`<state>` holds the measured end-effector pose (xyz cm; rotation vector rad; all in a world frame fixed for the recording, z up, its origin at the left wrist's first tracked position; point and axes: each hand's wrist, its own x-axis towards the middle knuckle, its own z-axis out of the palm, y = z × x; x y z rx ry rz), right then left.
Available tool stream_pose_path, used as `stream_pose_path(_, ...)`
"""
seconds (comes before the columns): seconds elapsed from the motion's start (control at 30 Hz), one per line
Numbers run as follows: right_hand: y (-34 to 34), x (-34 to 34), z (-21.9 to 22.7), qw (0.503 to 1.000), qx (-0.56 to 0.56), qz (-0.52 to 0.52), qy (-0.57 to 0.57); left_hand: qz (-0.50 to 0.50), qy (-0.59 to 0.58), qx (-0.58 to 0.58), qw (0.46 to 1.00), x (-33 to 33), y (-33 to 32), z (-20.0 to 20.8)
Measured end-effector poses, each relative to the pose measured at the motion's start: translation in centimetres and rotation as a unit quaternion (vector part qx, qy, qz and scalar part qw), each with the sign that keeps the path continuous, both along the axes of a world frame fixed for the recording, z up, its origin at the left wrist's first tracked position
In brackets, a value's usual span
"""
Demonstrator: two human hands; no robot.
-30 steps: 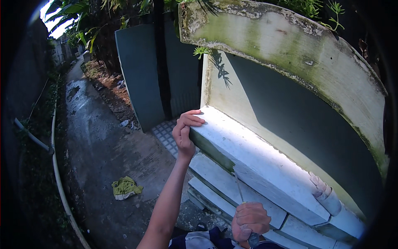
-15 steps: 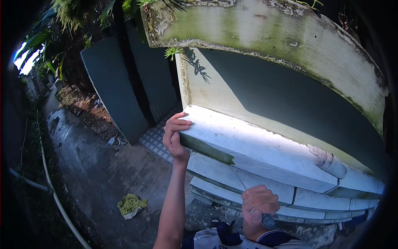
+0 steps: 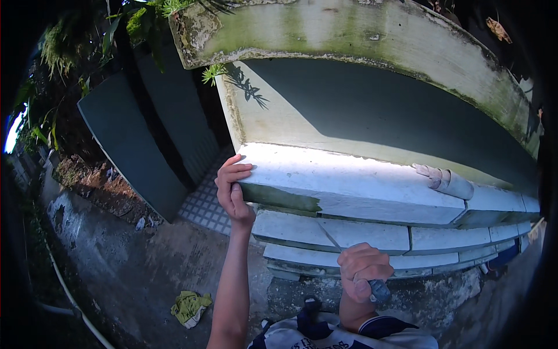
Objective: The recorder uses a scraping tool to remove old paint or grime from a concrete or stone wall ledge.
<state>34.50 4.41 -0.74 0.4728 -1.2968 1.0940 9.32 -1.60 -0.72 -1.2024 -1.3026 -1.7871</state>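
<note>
A white-topped ledge [image 3: 337,174] runs across the middle, with a dark green patch [image 3: 279,197] on the left part of its front face. My left hand [image 3: 233,183] grips the ledge's left end, fingers over the top and thumb against the front. In my right hand [image 3: 363,269] is a scraper-like tool, held in a closed fist. Its thin blade [image 3: 329,234] slants up and left toward the ledge's lower front edge, near the right end of the green patch. Out of the bottom of the fist sticks its greyish handle [image 3: 380,290]. Whether the blade tip touches is unclear.
A curled grey roll [image 3: 450,183] lies on the ledge's right part. Lower slabs [image 3: 366,235] step down beneath it. Above hangs a curved, moss-stained concrete band [image 3: 325,35]. A yellow-green cloth [image 3: 190,308] and a pale pipe [image 3: 67,291] lie on the ground at left.
My view has shifted, so the ledge and wall appear further left and slightly higher. The left hand keeps its hold. My right fist still grips the tool, its blade now turned slightly broader to view.
</note>
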Motion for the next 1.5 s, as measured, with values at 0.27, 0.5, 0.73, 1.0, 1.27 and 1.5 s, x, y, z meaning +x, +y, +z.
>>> stream_pose_path(0.27, 0.6, 1.1, 1.5, 0.995, 0.017, 0.0, 0.099, -0.017, 0.018, -0.053, 0.998, -0.2, 0.0, -0.5)
stream_pose_path(0.5, 1.4, -1.2, 1.7, 0.993, 0.019, 0.032, 0.115, -0.004, 0.045, 0.006, 0.999, -0.9, 0.4, -0.4)
stream_pose_path(0.73, 1.8, -1.9, 1.3, 0.992, 0.031, 0.007, 0.126, 0.03, 0.061, -0.016, 0.998, -1.1, 0.0, -0.7)
stream_pose_path(1.0, 3.6, -2.0, 0.3, 0.986, 0.035, 0.057, 0.151, 0.028, 0.056, -0.017, 0.998, -1.1, -0.1, -0.6)
stream_pose_path(1.27, 4.1, -2.2, -0.2, 0.98, 0.038, 0.016, 0.192, 0.033, 0.015, 0.037, 0.999, -0.5, 1.1, -1.1)
stream_pose_path(1.5, 1.3, -4.9, -1.2, 0.973, -0.014, 0.004, 0.231, 0.056, 0.022, 0.037, 0.998, -2.0, 0.2, -1.4)
